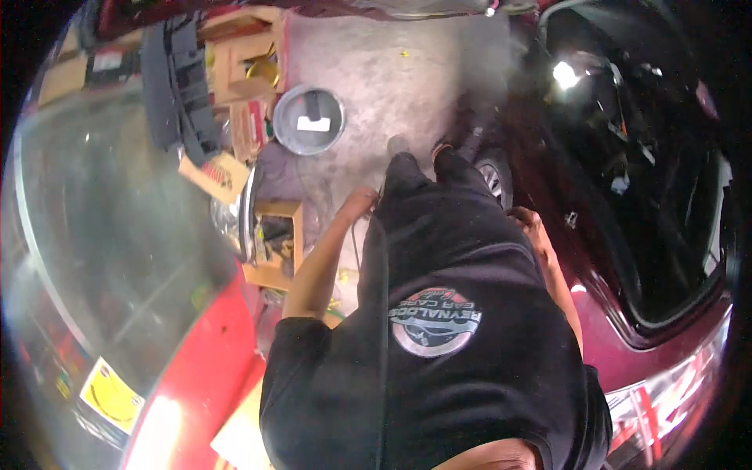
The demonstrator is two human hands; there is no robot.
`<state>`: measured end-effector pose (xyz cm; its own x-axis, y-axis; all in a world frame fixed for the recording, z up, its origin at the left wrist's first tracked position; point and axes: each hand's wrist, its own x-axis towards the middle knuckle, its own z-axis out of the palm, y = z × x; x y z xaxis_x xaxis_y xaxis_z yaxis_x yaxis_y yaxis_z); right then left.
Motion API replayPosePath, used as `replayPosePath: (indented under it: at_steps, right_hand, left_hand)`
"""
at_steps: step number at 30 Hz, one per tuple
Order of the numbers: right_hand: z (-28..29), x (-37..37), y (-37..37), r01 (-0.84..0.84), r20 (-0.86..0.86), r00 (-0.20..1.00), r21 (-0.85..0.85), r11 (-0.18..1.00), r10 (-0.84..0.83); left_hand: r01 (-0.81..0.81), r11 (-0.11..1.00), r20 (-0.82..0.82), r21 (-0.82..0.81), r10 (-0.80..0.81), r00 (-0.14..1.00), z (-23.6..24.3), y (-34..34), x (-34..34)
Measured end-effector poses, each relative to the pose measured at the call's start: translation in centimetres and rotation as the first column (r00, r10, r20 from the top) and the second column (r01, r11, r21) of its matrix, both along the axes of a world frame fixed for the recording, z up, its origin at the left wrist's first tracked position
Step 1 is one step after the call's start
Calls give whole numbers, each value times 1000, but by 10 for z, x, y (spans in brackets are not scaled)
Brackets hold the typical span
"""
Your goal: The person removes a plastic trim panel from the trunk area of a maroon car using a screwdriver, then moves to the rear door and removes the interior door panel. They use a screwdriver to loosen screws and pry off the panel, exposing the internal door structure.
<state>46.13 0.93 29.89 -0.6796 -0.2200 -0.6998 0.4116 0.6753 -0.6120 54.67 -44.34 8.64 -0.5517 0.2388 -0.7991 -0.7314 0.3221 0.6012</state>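
My left hand (360, 204) is low beside my left thigh, its fingers curled in. A thin dark cord (355, 244) hangs just below it; whether the hand grips the cord is not clear. On the other side, my right hand (529, 222) is closed between my right thigh and the dark red car (540, 184), near the car's wheel (492, 178). What its fingers hold, if anything, is hidden. My black shirt (439, 384) with a round printed emblem fills the middle of the view.
A grey bucket (286, 129) with a dark item and a white label inside stands on the concrete floor (384, 86). Cardboard boxes (270, 274) and dark plastic parts (176, 94) crowd the left. Beyond them is a red vehicle (200, 356) with a large window (94, 211).
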Motion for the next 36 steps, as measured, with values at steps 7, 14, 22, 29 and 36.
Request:
replayPosePath:
  at_steps: [7,14,22,29,36]
  right_hand:
    - [4,-27,-25,-276,-105,954,53,960,280]
    - [-7,-61,-37,-395,-72,912,104,913,403]
    - [-24,-84,-20,-405,-394,849,-56,913,353]
    - [-30,-77,7,-361,-370,867,-6,933,333]
    - [-39,-79,20,-266,-239,942,-101,959,236]
  left_hand:
    - [-259,965,-62,47,262,963,-42,-2,97]
    - [-239,943,-186,-232,198,962,-104,20,170]
    - [-200,978,-221,-65,181,958,-62,28,140]
    - [14,961,-774,-276,-231,589,-23,16,42]
    - [-500,860,-186,-104,477,859,44,56,-48]
